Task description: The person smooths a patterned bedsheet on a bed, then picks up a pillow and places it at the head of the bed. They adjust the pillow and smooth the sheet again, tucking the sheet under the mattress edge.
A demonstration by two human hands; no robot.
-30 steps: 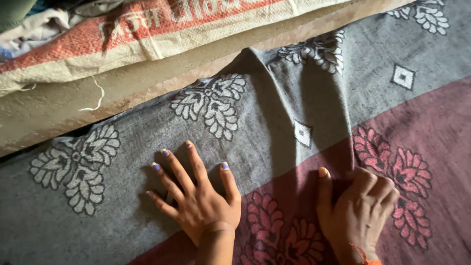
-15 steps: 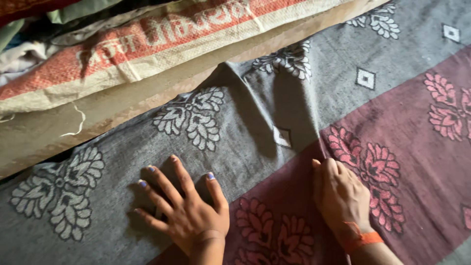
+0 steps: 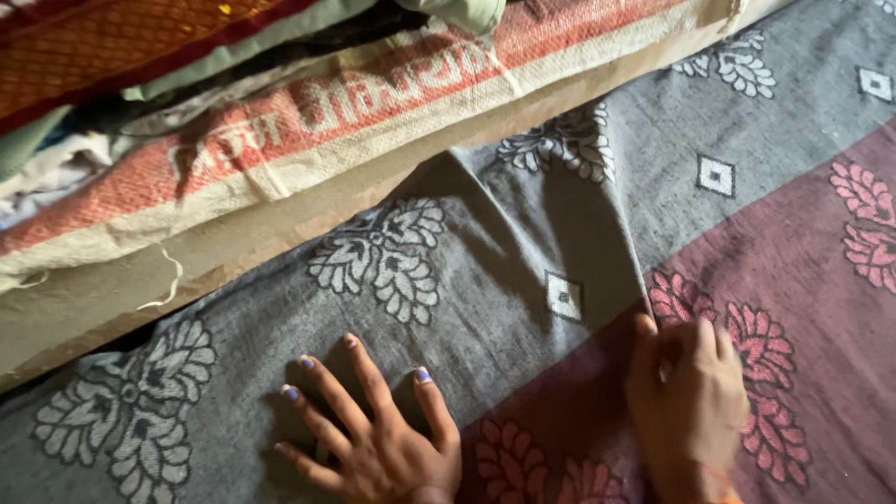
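Far left of the raised fold: woven sack, red and cream, under stacked cloth, lying along the blanket's far edge. Nearer left of the fold: left hand, fingers spread and palm flat on the grey band of the blanket, apparently pinning it in place. Centre: the fold itself, a ridge from the far edge to the maroon band. At the fold's near end: right hand, fingers curled, pinching the ridge, probably to pull it flat.

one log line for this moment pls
left hand flat, fingers spread on grey patterned cloth | right hand pinching its raised fold | woven sack behind
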